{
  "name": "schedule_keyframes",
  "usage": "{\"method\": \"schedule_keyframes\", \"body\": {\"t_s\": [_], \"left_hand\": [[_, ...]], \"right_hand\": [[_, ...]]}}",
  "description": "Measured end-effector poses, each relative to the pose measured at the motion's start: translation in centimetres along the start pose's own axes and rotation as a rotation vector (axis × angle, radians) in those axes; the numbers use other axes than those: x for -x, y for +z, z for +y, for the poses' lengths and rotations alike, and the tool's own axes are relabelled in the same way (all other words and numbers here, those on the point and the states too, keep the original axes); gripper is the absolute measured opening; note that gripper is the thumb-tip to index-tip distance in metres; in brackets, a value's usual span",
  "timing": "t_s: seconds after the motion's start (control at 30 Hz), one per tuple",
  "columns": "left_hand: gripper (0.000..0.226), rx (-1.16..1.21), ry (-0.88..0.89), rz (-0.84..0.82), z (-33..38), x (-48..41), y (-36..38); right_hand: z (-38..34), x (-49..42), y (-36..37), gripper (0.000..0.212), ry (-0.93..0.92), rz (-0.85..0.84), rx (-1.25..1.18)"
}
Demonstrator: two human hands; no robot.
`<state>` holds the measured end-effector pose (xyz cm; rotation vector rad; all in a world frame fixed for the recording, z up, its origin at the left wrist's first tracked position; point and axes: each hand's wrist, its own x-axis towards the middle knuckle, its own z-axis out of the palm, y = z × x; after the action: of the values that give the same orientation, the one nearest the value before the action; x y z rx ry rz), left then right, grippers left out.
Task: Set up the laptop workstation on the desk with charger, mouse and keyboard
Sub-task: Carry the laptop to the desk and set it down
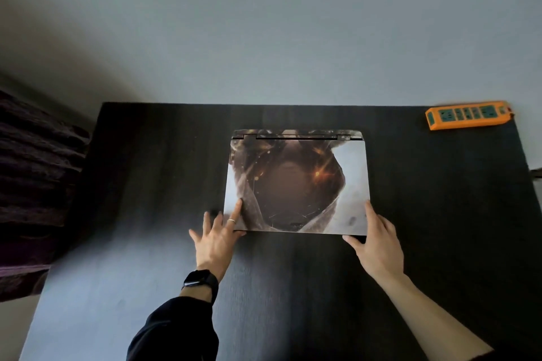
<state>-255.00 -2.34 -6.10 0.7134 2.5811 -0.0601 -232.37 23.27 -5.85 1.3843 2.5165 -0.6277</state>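
Closed laptop (296, 182) lying flat mid-bench (146, 184), a hand at each near corner.

Left hand (217, 239) wide, fingers spread, forefinger laid on the lid, thumb at the front edge; right hand (378, 243) loosely spread against the near right corner, forefinger along the side edge. Likely to skid or twist on the smooth dark top if prised open from one corner only. Orange power strip (467, 114) well apart at the far right corner: possible strain on a charger lead. Lid skinned in glossy print, brown and white with orange sparks, hinge toward the wall.
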Motion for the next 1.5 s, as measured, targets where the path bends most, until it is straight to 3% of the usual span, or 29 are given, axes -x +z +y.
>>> {"method": "schedule_keyframes", "body": {"t_s": [0.67,1.07,1.5], "left_hand": [[0.078,0.047,-0.019,0.076,0.7,-1.9,-1.5],[0.073,0.162,-0.009,0.150,0.1,-1.7,-0.2],[0.069,0.114,-0.036,0.083,-0.7,2.0,1.8]], "right_hand": [[-0.9,-1.9,0.2,0.106,0.060,-0.011,-0.008],[-0.6,-1.4,0.2,0.100,0.005,-0.003,-0.071],[1.0,2.2,1.2,0.098,-0.019,-0.014,-0.114]]}}
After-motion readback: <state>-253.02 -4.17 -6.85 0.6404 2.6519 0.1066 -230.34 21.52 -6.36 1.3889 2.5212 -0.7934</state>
